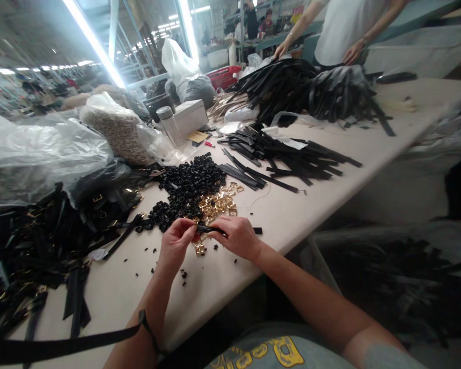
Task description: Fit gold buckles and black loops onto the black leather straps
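A: Item one, black strap (206, 228). Where do we enter it?

B: Between our two hands, over the near part of the desk (292, 212); long axis crosswise, roughly left to right.

A: Left hand (177, 239)?

B: Thumb and fingers together, pinched on the strap's left part. Whether a buckle sits under the fingertips, we cannot tell.

A: Right hand (236, 237)?

B: Fingers closed over the strap farther along, a short span bare between the hands. A black end (257, 230) juts out past this hand; we cannot tell if it is the same strap.

A: Adjoining stock?

B: Gold buckles (219, 203), one heap, just beyond the hands, right hand nearer; a few loose ones on our side of the strap. Black loops (194, 179), larger pile, behind and left of the buckles, left hand nearer.

A: Other straps?

B: One loose stack (288, 156), beyond the right hand, well apart.
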Demonstrator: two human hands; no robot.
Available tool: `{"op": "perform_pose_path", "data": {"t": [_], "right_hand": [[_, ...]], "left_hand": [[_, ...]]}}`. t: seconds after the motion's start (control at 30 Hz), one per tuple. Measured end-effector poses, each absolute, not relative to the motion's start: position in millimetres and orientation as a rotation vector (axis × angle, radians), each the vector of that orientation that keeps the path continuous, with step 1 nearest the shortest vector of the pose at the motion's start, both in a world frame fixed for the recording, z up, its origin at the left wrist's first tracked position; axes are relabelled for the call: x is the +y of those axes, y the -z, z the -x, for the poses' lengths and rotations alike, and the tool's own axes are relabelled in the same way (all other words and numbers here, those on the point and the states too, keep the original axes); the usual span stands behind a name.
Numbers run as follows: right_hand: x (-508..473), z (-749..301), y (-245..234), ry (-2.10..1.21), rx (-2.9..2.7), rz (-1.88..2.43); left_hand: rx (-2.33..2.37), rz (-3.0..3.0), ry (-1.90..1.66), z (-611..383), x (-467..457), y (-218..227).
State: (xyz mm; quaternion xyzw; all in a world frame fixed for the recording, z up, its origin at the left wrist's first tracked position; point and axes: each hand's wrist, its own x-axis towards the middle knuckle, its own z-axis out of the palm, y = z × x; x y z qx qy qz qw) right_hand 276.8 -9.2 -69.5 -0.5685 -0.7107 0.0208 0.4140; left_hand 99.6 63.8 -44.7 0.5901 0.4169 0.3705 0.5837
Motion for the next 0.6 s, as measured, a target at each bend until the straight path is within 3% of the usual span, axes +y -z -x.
{"op": "perform_pose_path", "data": {"t": [0.6], "right_hand": [[-5.6, -275.1, 72.4, -0.104, -1.704, 1.274]], "left_hand": [[0.742, -1.323, -0.856, -110.5, 55.1, 52.7]]}}
